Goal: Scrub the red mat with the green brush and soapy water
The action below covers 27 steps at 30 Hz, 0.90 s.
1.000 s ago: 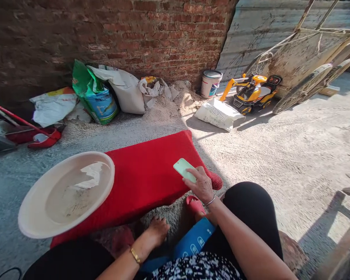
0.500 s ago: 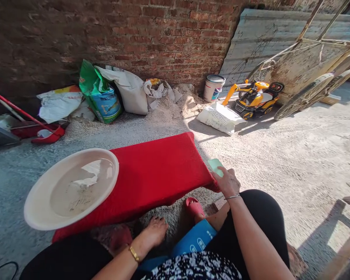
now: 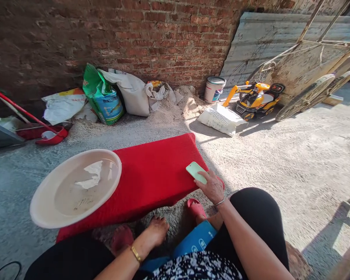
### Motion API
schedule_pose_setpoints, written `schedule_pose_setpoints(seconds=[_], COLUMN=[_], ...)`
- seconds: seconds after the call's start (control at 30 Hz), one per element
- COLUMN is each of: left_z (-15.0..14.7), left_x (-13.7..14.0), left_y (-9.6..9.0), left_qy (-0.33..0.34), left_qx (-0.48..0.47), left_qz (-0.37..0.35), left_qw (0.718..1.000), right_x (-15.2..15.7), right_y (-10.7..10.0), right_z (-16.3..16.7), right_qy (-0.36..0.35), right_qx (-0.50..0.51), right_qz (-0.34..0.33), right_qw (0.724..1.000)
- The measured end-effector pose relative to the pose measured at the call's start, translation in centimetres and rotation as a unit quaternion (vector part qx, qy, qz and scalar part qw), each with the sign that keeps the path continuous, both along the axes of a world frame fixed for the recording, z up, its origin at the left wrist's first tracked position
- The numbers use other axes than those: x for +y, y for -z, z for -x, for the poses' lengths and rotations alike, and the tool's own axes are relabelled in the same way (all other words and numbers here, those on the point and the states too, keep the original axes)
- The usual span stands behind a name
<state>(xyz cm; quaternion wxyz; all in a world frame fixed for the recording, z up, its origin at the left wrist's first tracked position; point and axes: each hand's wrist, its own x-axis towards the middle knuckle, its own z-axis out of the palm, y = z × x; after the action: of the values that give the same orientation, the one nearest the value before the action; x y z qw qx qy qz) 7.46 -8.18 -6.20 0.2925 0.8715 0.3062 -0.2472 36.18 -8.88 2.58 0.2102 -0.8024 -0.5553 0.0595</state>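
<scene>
My right hand (image 3: pixel 212 188) is closed on a pale green phone (image 3: pixel 196 171), a thin flat slab with rounded corners. It holds the phone over the right end of a low bench covered with red cloth (image 3: pixel 154 167). My left hand (image 3: pixel 157 231) hangs low between my knees, in front of the bench's near edge; its fingers point down and are mostly hidden. On the bench's left end sits a wide pale basin (image 3: pixel 43 212) with water in it and a bright reflection on the surface.
Along the brick wall (image 3: pixel 163 39) stand a green-blue bag (image 3: pixel 107 105), a white sack (image 3: pixel 132 93) and a bucket (image 3: pixel 214 89). A yellow toy digger (image 3: pixel 259 103) and a wheeled cart (image 3: pixel 306 97) are at the right. A red dustpan (image 3: pixel 58 136) lies far left.
My right hand has moved left with the phone, from beside the bench's right edge to over the red cloth. My left hand has stayed nearly where it was.
</scene>
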Motion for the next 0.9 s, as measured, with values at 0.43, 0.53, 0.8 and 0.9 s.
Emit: schedule_pose_setpoints(seconds=[0.43, 0.53, 0.8, 0.9], left_z=[-0.5, -0.9, 0.4, 1.1], left_x=[-0.8, -1.2, -1.8, -2.0], left_y=[0.2, 0.7, 0.6, 0.6], left_qy=[0.060, 0.088, 0.038, 0.015], left_qx=[0.035, 0.030, -0.014, -0.036], left_qz=[-0.051, -0.052, -0.100, -0.147], left_qw=[0.996, 0.994, 0.994, 0.988], right_x=[4.8, 7.4, 8.5, 6.9], right_y=[-1.4, -1.7, -2.1, -2.6], right_z=[1.2, 4.7, -2.3, -6.9], right_qy=[0.055, -0.066, 0.073, 0.226], right_qx=[0.110, 0.039, -0.003, 0.010], right_qz=[0.000, 0.015, 0.107, 0.123], right_qw=[0.992, 0.997, 0.992, 0.966])
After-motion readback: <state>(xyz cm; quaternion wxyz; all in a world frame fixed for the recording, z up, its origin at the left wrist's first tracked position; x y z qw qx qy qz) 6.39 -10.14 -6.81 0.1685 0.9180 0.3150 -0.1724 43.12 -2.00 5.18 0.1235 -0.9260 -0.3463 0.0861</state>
